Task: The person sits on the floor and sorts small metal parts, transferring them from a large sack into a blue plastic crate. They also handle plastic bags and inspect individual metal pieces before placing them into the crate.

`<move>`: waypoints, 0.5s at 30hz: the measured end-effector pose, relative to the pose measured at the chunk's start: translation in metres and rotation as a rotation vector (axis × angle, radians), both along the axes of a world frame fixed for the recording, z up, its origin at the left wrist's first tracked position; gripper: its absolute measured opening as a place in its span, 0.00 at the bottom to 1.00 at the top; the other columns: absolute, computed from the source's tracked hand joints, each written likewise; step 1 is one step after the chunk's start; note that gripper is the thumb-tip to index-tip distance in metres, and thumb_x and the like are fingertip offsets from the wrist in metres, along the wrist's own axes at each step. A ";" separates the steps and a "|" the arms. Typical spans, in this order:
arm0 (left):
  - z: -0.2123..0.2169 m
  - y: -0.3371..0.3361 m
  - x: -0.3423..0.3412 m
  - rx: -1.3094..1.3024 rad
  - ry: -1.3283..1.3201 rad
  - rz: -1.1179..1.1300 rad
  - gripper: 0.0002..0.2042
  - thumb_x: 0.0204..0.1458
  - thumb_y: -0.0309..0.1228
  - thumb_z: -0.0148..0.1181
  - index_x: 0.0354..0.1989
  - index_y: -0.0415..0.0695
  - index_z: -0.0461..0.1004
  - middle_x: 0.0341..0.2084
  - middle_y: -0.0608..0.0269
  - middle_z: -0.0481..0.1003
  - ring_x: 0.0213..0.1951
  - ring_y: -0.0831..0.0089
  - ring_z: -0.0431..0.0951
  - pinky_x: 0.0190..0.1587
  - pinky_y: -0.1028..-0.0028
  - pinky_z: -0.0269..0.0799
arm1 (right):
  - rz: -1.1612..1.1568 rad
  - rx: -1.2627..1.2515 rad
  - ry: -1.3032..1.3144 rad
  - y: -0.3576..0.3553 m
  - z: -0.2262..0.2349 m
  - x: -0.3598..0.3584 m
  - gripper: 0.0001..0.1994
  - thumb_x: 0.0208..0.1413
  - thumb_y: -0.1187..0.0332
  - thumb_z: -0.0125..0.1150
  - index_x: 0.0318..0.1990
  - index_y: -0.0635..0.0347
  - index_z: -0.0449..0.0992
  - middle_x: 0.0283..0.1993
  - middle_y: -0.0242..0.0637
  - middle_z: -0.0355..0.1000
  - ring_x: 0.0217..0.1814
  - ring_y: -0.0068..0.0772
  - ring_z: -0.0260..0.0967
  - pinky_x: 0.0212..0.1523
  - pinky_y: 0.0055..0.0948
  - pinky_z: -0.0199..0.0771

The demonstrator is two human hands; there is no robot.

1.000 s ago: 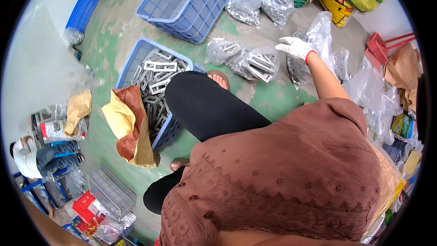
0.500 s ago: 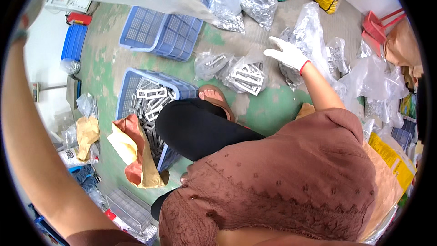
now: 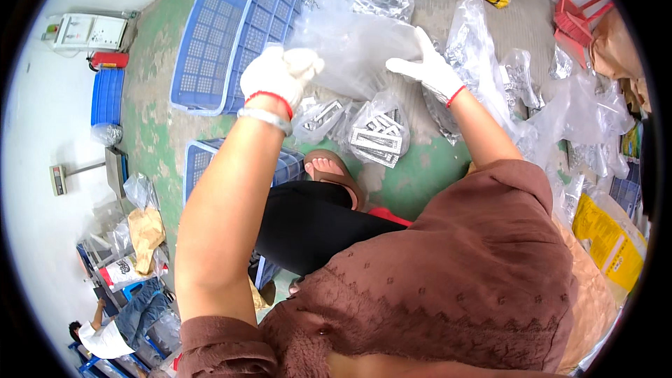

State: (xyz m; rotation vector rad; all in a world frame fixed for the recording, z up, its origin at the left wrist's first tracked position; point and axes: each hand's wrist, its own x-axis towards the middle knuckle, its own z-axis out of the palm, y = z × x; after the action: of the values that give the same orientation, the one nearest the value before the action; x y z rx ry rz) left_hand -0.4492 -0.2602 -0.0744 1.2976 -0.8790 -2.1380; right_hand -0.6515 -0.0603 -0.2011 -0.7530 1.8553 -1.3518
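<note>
My left hand, in a white glove with a red cuff, is closed with its fingers curled on a translucent plastic bag. The bag spreads from it toward my right hand, gloved the same way. That hand is open, thumb and fingers apart, at the bag's right edge; whether it touches the plastic I cannot tell. Below the bag, on the floor, lies a clear bag of flat silver metal frames, with a smaller bag of metal parts beside it.
An upper blue basket stands left of my left hand. A lower blue basket is partly behind my left forearm. Filled plastic bags lie on the right, near a red dustpan. Another person is at lower left.
My left hand has come down from the far left to the middle, bringing the plastic bag in front of my right hand. The right hand has shifted slightly left, still open.
</note>
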 end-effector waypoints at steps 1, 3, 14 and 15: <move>-0.006 0.003 0.000 0.115 -0.085 0.079 0.13 0.65 0.33 0.44 0.47 0.34 0.66 0.38 0.44 0.74 0.42 0.43 0.76 0.49 0.42 0.74 | 0.005 0.015 0.045 0.001 0.001 -0.005 0.57 0.39 0.49 0.76 0.72 0.66 0.47 0.71 0.54 0.55 0.73 0.42 0.53 0.70 0.35 0.53; -0.007 -0.002 0.013 -0.069 -0.241 -0.037 0.11 0.63 0.32 0.48 0.44 0.36 0.67 0.31 0.50 0.74 0.34 0.54 0.78 0.42 0.50 0.79 | 0.051 -0.013 0.185 0.008 0.006 -0.019 0.57 0.38 0.48 0.77 0.71 0.66 0.48 0.71 0.54 0.55 0.74 0.43 0.51 0.72 0.35 0.50; -0.014 -0.016 0.047 -0.468 -0.487 -0.205 0.20 0.53 0.43 0.64 0.36 0.37 0.68 0.14 0.67 0.61 0.11 0.78 0.57 0.17 0.73 0.55 | 0.591 0.290 0.922 -0.077 0.076 -0.021 0.43 0.48 0.31 0.55 0.63 0.56 0.67 0.62 0.49 0.66 0.64 0.48 0.64 0.63 0.37 0.62; -0.016 -0.016 0.051 -0.565 -0.639 -0.225 0.24 0.50 0.46 0.66 0.40 0.35 0.69 0.17 0.64 0.66 0.14 0.74 0.63 0.19 0.72 0.60 | 0.667 0.368 0.923 -0.082 0.082 -0.007 0.41 0.47 0.32 0.56 0.60 0.55 0.70 0.60 0.49 0.68 0.62 0.49 0.66 0.61 0.37 0.64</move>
State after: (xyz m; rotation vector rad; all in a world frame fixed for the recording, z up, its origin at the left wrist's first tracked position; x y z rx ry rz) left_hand -0.3978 -0.2762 -0.0902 1.6235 -1.8001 -1.4220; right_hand -0.6587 -0.1419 -0.1187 -1.7698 2.0910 -0.1953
